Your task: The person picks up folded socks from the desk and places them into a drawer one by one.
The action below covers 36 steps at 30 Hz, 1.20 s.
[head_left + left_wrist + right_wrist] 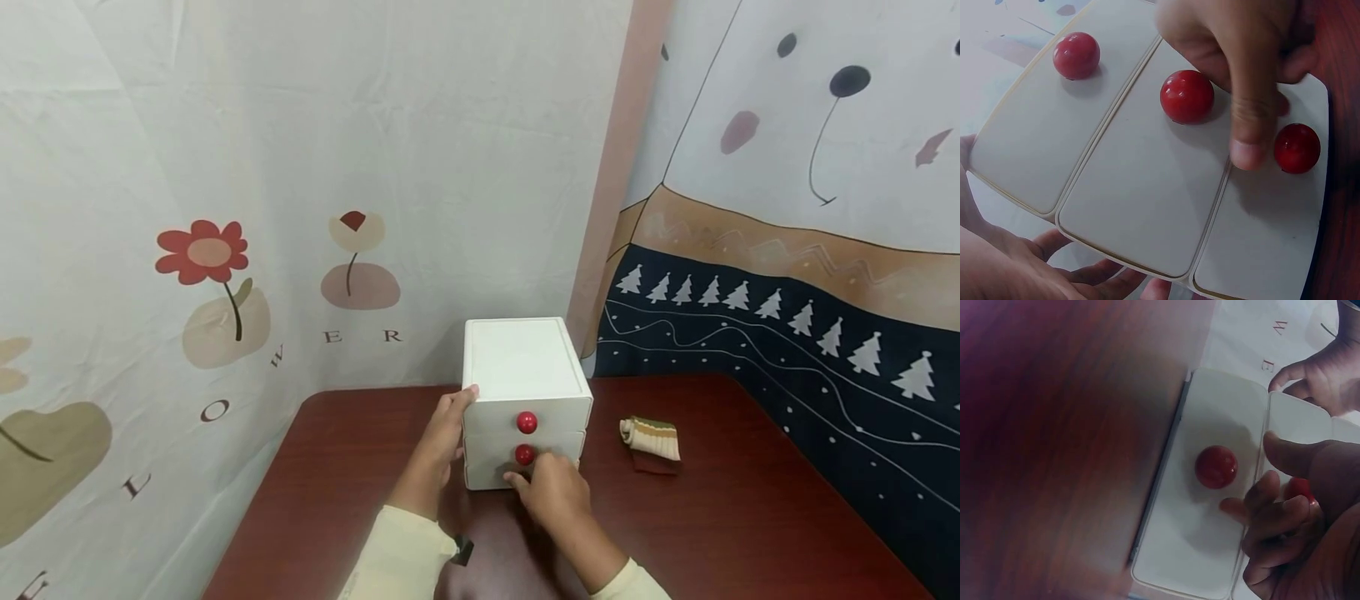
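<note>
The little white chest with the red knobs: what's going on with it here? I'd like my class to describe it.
A person in pale yellow sleeves is handling a small white three-drawer chest on a dark red-brown wooden table. The left hand rests against its left side. The right hand is at the front, its thumb near the round, shiny red bottom knob, which it isn't gripping. All three drawers look closed. A folded cream, green and brown cloth lies to the right.
</note>
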### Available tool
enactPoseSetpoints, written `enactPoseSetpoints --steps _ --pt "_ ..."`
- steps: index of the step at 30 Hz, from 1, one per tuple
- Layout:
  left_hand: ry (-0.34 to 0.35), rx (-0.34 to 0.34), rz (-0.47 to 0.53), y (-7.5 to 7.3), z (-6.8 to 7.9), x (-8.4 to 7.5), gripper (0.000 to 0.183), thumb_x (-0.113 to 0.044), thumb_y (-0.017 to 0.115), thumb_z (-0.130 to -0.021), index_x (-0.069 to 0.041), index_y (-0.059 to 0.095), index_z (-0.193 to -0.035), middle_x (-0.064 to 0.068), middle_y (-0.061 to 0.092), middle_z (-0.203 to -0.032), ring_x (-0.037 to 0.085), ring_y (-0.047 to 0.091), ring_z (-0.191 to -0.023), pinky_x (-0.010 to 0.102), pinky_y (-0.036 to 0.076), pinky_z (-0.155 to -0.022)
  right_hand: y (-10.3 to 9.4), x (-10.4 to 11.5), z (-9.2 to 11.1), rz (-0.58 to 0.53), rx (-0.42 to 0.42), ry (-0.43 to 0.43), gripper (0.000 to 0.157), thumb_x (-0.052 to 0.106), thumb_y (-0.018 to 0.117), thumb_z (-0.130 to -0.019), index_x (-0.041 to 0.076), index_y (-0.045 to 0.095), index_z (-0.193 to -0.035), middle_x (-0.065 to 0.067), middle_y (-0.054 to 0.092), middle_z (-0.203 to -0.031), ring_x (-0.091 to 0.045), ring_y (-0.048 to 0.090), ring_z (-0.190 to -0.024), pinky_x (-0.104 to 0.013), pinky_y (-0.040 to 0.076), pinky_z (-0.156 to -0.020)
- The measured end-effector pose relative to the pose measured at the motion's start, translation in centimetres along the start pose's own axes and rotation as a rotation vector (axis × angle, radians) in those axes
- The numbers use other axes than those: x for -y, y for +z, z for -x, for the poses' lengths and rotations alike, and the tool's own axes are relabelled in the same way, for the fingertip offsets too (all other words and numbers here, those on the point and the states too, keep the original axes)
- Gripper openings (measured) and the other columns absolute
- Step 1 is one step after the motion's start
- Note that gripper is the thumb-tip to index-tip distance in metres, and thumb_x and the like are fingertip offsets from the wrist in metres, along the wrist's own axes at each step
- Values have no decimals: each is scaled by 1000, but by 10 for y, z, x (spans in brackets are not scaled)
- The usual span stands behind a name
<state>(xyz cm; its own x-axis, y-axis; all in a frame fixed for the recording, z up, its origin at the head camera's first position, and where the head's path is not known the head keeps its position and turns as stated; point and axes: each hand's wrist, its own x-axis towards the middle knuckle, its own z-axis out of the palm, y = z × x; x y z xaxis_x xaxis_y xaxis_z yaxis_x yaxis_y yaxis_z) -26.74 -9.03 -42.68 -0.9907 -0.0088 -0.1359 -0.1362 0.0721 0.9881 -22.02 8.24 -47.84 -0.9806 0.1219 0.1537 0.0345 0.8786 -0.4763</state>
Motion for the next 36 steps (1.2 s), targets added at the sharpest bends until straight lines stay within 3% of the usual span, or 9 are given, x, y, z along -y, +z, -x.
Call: enactPoseSetpoints --steps 9,22,36 --pt "6 4 13 1 0 0 73 -66 57 -102 -10 49 -150 22 53 -156 41 47 -148 65 46 -106 4 0 -5 19 100 36 37 38 87 -93 3 75 -91 -11 71 -92 -26 67 -79 -51 57 -66" --pt "0 3 6 2 -2 0 73 -66 57 -102 -11 49 -149 22 50 -159 43 45 -150 69 45 -109 7 -7 -9 6 87 23 34 35 89 -90 4 74 -94 -15 77 -97 -30 73 -85 -53 59 -69" --pt "-6 -7 28 2 -3 2 72 -65 58 -102 -11 49 -149 22 54 -154 40 50 -144 62 47 -103 11 -12 -10 -8 118 28 37 34 90 -89 2 74 -99 -16 74 -99 -29 71 -85 -53 59 -71"
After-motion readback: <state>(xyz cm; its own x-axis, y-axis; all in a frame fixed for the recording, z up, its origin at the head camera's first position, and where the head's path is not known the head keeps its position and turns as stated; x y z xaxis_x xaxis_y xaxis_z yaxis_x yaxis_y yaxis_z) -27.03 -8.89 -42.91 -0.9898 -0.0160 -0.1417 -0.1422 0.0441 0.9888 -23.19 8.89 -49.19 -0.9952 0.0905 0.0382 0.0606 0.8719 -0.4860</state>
